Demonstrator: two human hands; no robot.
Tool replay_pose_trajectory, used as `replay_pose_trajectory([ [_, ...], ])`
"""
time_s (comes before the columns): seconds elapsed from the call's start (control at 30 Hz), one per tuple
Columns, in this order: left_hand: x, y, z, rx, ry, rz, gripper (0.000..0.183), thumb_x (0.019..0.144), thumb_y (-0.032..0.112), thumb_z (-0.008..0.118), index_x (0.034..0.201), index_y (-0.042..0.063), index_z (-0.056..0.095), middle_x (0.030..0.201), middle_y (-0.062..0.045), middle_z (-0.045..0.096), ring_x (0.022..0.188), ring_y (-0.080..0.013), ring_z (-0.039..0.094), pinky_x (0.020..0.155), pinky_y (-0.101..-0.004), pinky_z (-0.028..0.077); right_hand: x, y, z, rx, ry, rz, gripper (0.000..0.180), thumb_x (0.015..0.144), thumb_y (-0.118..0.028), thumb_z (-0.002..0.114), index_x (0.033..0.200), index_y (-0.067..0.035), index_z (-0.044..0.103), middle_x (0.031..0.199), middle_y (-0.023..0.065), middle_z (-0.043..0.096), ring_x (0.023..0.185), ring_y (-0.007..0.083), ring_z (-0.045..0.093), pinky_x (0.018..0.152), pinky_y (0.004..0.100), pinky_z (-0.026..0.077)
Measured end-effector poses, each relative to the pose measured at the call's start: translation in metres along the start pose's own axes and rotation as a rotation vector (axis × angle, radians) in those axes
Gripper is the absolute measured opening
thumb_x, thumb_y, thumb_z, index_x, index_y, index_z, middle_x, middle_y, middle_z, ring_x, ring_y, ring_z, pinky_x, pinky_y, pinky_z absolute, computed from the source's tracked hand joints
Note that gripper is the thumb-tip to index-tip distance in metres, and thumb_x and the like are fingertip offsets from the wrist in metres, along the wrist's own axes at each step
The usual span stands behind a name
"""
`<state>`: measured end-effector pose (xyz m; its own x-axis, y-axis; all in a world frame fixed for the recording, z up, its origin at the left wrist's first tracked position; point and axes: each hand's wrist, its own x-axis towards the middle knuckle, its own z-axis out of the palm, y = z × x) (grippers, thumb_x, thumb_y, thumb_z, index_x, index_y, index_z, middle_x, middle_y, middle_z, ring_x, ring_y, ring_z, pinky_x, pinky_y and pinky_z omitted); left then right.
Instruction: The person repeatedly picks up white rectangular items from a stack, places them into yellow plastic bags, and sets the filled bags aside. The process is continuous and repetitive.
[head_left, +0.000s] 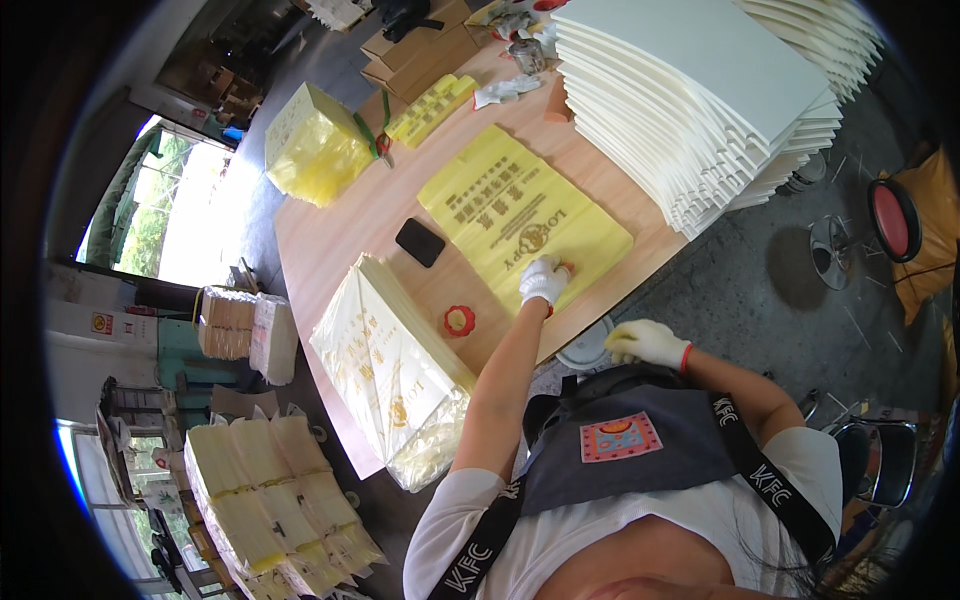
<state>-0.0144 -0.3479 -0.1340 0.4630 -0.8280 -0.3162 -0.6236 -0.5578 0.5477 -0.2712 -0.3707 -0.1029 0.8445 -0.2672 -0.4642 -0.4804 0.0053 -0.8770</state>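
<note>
My left hand, in a white knit glove, presses on the near part of a yellow printed plastic sheet or bag lying flat on the wooden table. A bare fingertip shows at the glove's end; whether the fingers grip the sheet I cannot tell. My right hand, gloved in white with a red cuff, is off the table edge in front of my apron, its fingers loosely bent. Left of the sheet lie a black phone and a red scalloped ring. A plastic-wrapped stack of printed bags stands nearer me.
Tall stacks of white boards fill the table's right side. Farther back are a yellow wrapped bundle, red-handled scissors, yellow packs, a spare glove and cardboard boxes. A round stool stands at the right.
</note>
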Motion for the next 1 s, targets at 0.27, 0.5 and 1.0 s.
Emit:
replay_pose_trajectory([
  [0.27,0.004,0.008,-0.031,-0.141,0.285,0.297,0.026,0.087,0.019,0.054,0.106,0.006,0.066,0.102,-0.018,0.066,0.091,-0.0357,0.062,0.081,-0.0386,0.048,0.130,-0.056,-0.038,0.092,0.444,-0.041,0.057,0.091,-0.058,0.050,0.109,-0.005,0.060,0.085,0.0062,0.068,0.067,0.0158,0.065,0.057,0.0287,0.050],
  [0.5,0.007,-0.002,-0.111,-1.445,0.220,0.442,0.030,0.092,0.004,0.051,0.121,0.008,0.055,0.095,-0.007,0.066,0.080,-0.0176,0.061,0.071,-0.0299,0.050,0.149,-0.007,-0.071,-0.624,0.464,-0.166,0.048,0.095,-0.047,0.044,0.092,-0.003,0.061,0.077,0.0141,0.065,0.063,0.0280,0.062,0.065,0.0427,0.047],
  [1.0,-0.146,0.162,-0.038,-0.246,0.111,0.942,0.044,0.069,-0.003,0.057,0.109,0.014,0.061,0.081,-0.012,0.064,0.073,-0.0343,0.063,0.062,-0.0424,0.050,-0.012,-0.064,-0.018,-0.894,0.616,-0.703,0.030,0.092,-0.037,0.055,0.091,-0.009,0.065,0.077,0.0096,0.065,0.070,0.0250,0.063,0.065,0.0364,0.051],
])
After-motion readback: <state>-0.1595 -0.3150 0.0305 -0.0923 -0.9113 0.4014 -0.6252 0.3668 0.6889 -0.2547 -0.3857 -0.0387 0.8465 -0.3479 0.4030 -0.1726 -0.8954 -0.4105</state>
